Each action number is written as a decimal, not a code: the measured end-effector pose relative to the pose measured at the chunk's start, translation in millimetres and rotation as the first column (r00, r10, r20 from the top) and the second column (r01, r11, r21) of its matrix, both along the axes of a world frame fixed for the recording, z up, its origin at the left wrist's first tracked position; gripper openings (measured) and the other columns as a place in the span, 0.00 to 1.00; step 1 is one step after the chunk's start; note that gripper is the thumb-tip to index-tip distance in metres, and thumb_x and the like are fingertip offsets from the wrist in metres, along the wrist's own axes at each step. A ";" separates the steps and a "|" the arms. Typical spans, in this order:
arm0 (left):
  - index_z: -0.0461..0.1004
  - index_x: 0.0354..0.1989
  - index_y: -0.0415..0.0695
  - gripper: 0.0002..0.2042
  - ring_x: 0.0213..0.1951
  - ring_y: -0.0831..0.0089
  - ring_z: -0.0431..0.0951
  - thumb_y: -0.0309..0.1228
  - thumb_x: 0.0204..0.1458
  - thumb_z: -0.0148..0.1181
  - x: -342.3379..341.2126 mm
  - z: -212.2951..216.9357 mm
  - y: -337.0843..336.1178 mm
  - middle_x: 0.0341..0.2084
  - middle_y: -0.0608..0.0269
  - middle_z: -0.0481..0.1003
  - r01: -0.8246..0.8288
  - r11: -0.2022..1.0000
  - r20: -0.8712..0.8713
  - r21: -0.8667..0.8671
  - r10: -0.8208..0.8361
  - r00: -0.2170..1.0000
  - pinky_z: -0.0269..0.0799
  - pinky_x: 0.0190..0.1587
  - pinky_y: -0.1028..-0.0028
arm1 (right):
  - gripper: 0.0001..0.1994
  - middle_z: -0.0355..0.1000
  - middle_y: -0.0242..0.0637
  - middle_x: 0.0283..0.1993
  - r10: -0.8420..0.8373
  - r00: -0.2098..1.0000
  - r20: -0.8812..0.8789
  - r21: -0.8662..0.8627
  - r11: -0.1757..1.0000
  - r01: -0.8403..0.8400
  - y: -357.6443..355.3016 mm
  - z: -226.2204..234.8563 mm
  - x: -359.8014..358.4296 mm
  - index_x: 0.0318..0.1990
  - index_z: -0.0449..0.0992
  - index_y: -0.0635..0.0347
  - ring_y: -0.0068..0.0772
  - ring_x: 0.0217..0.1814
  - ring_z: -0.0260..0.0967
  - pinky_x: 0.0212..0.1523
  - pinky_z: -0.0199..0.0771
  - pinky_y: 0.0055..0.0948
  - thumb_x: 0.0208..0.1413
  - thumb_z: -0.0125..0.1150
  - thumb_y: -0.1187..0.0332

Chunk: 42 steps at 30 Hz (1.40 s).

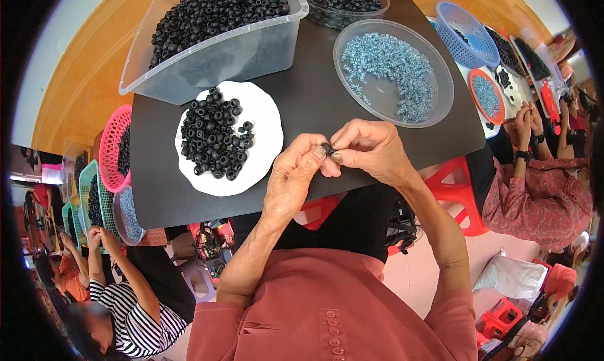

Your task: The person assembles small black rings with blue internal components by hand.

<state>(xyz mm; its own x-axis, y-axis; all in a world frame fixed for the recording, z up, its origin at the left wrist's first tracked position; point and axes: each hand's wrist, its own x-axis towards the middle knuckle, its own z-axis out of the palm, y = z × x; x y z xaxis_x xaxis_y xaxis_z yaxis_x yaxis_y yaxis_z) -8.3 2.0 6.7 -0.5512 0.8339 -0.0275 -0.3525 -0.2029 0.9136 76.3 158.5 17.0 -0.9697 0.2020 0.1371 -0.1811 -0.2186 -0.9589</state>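
Observation:
Above the near edge of the dark table, my two hands meet at the fingertips. My left hand (294, 172) pinches a small round black plastic piece (328, 148) between thumb and fingers. The thumb and forefinger of my right hand (375, 152) close on the same piece from the other side; they partly cover it. Left of my hands, a scalloped white plate (264, 118) carries a heap of hollow black plastic pieces (211, 131). Beyond my right hand stands a round clear tray (445, 103) with many tiny bluish pieces (396, 65) that look like springs.
A large clear bin (251, 52) of black pieces stands at the far left of the table (302, 65), with a round clear tub (384, 8) beside it. Pink (113, 150) and blue (465, 33) baskets flank the table. Other people work on both sides. A red stool (456, 194) stands right.

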 end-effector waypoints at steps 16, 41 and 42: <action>0.69 0.42 0.36 0.11 0.31 0.78 0.74 0.32 0.60 0.47 -5.8 -1.0 -1.5 0.27 0.62 0.74 0.033 0.999 0.008 -0.007 -0.033 0.999 0.68 0.39 0.80 | 0.10 0.70 0.29 0.30 0.071 0.997 -0.024 0.024 0.997 -0.070 4.2 -1.5 -0.6 0.39 0.71 0.66 0.15 0.32 0.66 0.33 0.68 0.18 0.48 0.60 0.82; 0.71 0.35 0.37 0.10 0.28 0.80 0.70 0.30 0.60 0.46 -6.9 14.6 -3.6 0.22 0.65 0.71 0.143 0.980 -0.135 -0.141 -0.162 0.978 0.66 0.37 0.79 | 0.07 0.67 0.32 0.24 0.086 0.995 -0.055 0.489 0.871 -0.048 1.3 5.4 -5.6 0.33 0.72 0.64 0.22 0.24 0.69 0.24 0.66 0.21 0.45 0.61 0.79; 0.71 0.35 0.37 0.10 0.28 0.80 0.70 0.30 0.60 0.46 -6.9 13.3 -4.1 0.22 0.65 0.71 0.141 0.980 -0.133 -0.142 -0.160 0.978 0.66 0.37 0.79 | 0.07 0.67 0.33 0.24 0.089 0.994 -0.064 0.508 0.860 -0.044 1.3 5.6 -6.6 0.33 0.72 0.64 0.22 0.24 0.69 0.24 0.66 0.21 0.45 0.61 0.79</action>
